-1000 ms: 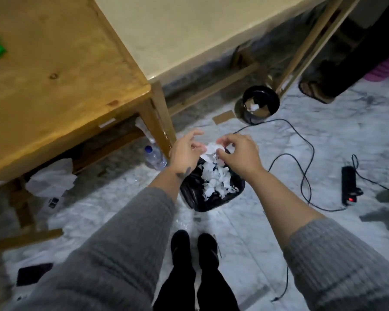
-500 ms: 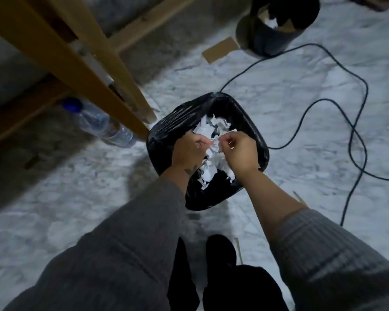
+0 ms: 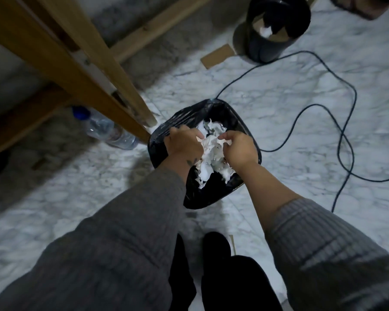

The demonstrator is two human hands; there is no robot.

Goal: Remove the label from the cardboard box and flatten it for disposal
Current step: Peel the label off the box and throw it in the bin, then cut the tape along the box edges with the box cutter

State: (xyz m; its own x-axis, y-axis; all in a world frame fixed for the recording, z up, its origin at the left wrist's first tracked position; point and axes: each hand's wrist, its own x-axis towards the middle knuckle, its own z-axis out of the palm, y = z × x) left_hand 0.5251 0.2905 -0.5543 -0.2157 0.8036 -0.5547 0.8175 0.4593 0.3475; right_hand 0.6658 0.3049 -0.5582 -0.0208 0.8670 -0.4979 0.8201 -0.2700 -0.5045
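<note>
A black-lined waste bin (image 3: 236, 117) stands on the marble floor and holds many torn white label scraps (image 3: 208, 169). Both my hands hang just over its opening. My left hand (image 3: 184, 145) and my right hand (image 3: 238, 148) each pinch an edge of one small white label piece (image 3: 211, 140) between fingertips, close together. No cardboard box is visible in this view. Grey sleeves cover both forearms.
A wooden table leg (image 3: 112, 79) slants down just left of the bin. A plastic water bottle (image 3: 106, 131) lies under the table. A second black bin (image 3: 276, 25) stands far back, a cardboard flap (image 3: 217, 56) beside it. A black cable (image 3: 323, 108) loops right. My feet (image 3: 216, 245) are below.
The view has dropped closer over the bin. Both hands have lowered from above the bin to its opening, still pinching the white piece between them.
</note>
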